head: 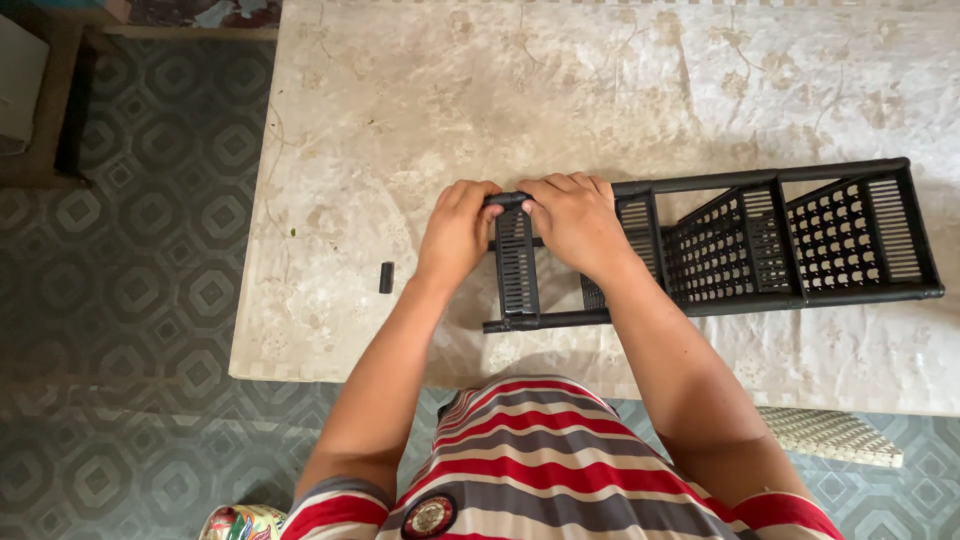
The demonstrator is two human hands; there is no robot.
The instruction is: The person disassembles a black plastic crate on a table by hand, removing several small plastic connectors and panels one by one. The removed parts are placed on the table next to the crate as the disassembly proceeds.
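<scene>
Black plastic shelf rack [740,240] lies on its side on the worktop [600,90], long axis running left-right, right of centre and near the front edge. Both hands work at its left end.

Left hand [458,232]: grip curled tight around the end of the upper tube, fingers folded over, pinching the tube tip. Right hand [575,222]: grip pressed down and closed over the same tube just beside the left, knuckles up, at the corner where the slatted end panel [517,265] meets it. The two hands nearly touch.

Build: round tubular rails along top and bottom, slatted and perforated lattice panels between them as shelves. Matte moulded plastic, all black. A small black cylindrical piece [386,277], likely a tube connector or end cap, lies apart on the worktop to the left of the left hand.

Handling, my read: light, hollow, fairly stiff along the rails but the frame will rack and flex at push-fit joints. Lattice panels are thin, could crack if levered. Best hold is on the tubes near a joint, not on the slats. Smooth tube may slip under twist.

Worktop is pale marbled stone or laminate, worn. Patterned grey-green floor [130,300] below
</scene>
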